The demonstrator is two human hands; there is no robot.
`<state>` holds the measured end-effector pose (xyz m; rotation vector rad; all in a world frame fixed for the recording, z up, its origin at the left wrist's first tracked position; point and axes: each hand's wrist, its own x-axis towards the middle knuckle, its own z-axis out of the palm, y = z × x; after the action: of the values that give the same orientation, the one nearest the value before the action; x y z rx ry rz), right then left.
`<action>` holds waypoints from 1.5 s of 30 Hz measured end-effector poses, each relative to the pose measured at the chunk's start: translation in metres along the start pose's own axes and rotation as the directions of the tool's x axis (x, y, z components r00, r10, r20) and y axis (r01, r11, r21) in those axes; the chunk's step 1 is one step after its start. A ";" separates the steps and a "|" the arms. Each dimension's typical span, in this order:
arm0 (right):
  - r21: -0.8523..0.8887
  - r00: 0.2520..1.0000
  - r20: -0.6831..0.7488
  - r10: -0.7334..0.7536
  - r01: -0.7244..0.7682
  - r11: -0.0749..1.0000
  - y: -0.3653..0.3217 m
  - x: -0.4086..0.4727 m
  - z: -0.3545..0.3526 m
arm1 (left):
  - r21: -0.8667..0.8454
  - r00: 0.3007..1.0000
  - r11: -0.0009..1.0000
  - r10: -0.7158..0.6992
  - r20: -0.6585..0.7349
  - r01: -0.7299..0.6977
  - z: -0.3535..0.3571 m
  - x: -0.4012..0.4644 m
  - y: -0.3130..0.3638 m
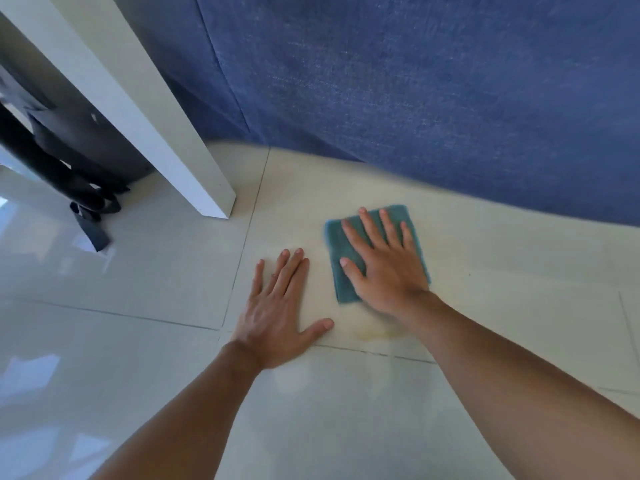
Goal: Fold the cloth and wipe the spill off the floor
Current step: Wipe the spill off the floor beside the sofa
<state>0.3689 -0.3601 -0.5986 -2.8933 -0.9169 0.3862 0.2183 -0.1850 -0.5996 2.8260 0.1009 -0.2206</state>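
Flat and spread, the right hand (384,268) presses palm-down on the folded teal cloth (375,252), fingers fanned across it, its grip closed on nothing. That cloth lies on the pale tiled floor (138,271) near the blue fabric (415,81) behind it, its longer side running away from the person and leaning slightly left. Just nearer than the cloth, a faint yellowish spill (372,334) marks the tile. Left of both, the left hand (277,317) rests flat on bare floor, fingers extended. A white post (166,133) stands at far left.
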 end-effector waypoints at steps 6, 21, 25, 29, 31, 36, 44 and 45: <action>-0.038 0.990 -0.012 0.141 -0.141 0.989 0.046 -0.015 -0.001 | 0.106 0.998 0.993 0.036 0.056 -0.042 -0.011 -0.022 -0.026; 0.056 0.997 -0.018 0.082 -0.080 0.995 -0.062 -0.031 0.019 | 0.064 0.997 0.998 0.009 0.073 -0.014 -0.011 -0.023 -0.023; -0.001 1.000 0.003 0.015 -0.015 1.000 -0.003 -0.114 0.028 | 0.094 0.996 0.995 0.002 0.094 -0.011 -0.013 -0.024 -0.028; 0.077 0.866 -0.038 0.498 -0.495 0.866 0.015 -0.059 0.015 | 0.115 0.996 0.993 0.015 0.085 -0.025 -0.013 -0.022 -0.029; 0.065 0.928 -0.045 0.371 -0.368 0.928 -0.018 -0.067 0.023 | 0.117 0.995 0.992 0.025 0.094 -0.036 -0.012 -0.023 -0.028; -0.034 0.980 -0.003 0.198 -0.198 0.980 0.037 -0.168 0.031 | 0.126 0.995 0.992 0.009 0.100 -0.022 -0.011 -0.025 -0.026; 0.077 0.942 -0.050 0.333 -0.329 0.941 -0.006 -0.092 0.030 | 0.145 0.994 0.989 0.020 0.111 -0.036 -0.010 -0.021 -0.026; 0.043 0.961 -0.052 0.271 -0.269 0.962 -0.006 -0.125 0.036 | 0.141 0.993 0.989 0.019 0.119 -0.036 -0.011 -0.021 -0.024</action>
<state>0.2577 -0.4267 -0.6057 -2.9840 -0.5000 0.3313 0.1970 -0.1599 -0.5932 2.9462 0.0212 -0.4029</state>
